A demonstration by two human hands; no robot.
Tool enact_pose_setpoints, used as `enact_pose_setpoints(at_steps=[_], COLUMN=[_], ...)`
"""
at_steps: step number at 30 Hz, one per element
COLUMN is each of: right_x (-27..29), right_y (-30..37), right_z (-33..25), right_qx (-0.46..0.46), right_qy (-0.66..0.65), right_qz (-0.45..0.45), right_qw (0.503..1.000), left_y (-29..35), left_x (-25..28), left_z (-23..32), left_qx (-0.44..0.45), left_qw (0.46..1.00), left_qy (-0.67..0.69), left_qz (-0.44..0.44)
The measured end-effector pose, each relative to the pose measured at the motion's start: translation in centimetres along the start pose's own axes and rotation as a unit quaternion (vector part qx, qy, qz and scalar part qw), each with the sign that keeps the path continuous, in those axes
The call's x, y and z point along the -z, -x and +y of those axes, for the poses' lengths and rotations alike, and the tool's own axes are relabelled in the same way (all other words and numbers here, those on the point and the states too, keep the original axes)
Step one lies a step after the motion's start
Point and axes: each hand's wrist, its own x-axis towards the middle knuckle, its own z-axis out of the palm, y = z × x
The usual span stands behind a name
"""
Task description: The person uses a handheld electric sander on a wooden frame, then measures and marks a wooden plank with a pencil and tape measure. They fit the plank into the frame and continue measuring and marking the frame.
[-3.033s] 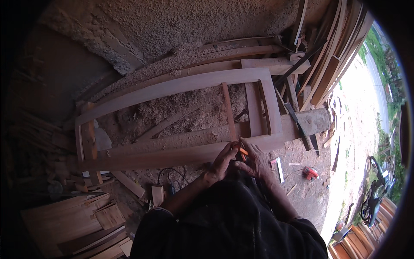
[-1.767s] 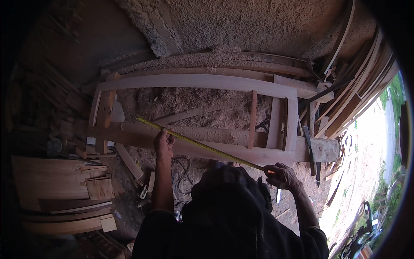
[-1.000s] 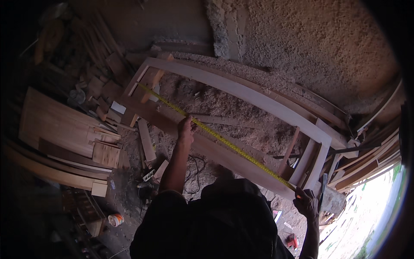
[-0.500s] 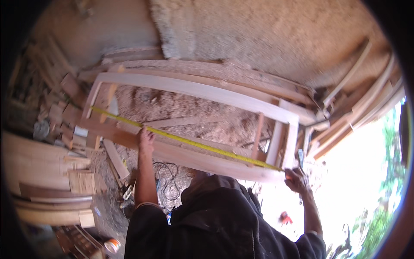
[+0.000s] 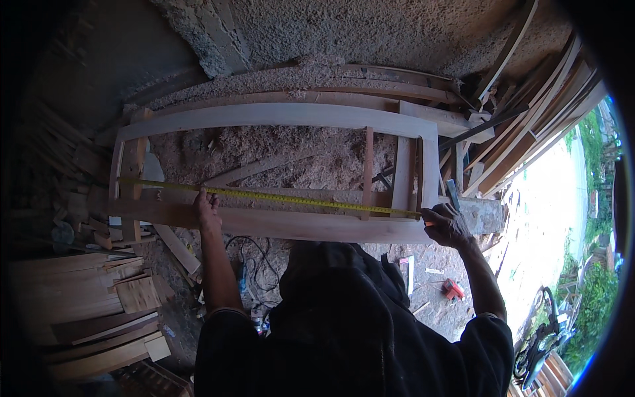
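The yellow tape measure (image 5: 278, 197) now lies level along the wooden frame (image 5: 284, 225)'s near rail. Left hand (image 5: 207, 204) presses it flat; right hand (image 5: 444, 223) is closed around its case by the frame's right end, with planks (image 5: 529, 126) crowding beyond.

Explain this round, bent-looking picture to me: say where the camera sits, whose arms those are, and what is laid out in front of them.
The camera sits on a person's head and looks down, so the two arms rising from the bottom edge are the wearer's own. The wide lens bends straight edges near the rim. The left hand presses a yellow tape measure onto a long wooden frame. The right hand holds the tape's other end at the frame's right side. The frame lies over sawdust. Stacked boards lie at lower left, planks lean at upper right, and a small red tool lies on the ground.
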Motion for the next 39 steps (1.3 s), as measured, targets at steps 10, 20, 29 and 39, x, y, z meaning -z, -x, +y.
enact_pose_setpoints(at_steps=[10, 20, 29, 39], right_x=[-3.1, -3.8, -3.3, -2.4], right_y=[-1.6, -1.6, -2.5, -2.9], right_z=[1.5, 3.7, 2.9, 1.7], right_qx=[0.015, 0.048, -0.001, 0.017], right_qy=[-0.046, -0.032, -0.017, 0.012], right_qz=[0.003, 0.014, -0.008, 0.012], right_qw=[0.999, 0.998, 1.000, 1.000], left_y=[1.0, 1.1, 1.3, 1.1], left_x=[-2.3, -2.3, -2.7, -2.5], left_z=[-0.8, -1.3, 0.1, 0.7], left_qx=[-0.054, -0.074, -0.026, -0.002], left_qw=[0.995, 0.995, 0.993, 0.995], left_qy=[0.052, 0.037, 0.080, 0.056], left_qz=[0.065, 0.048, 0.085, 0.086])
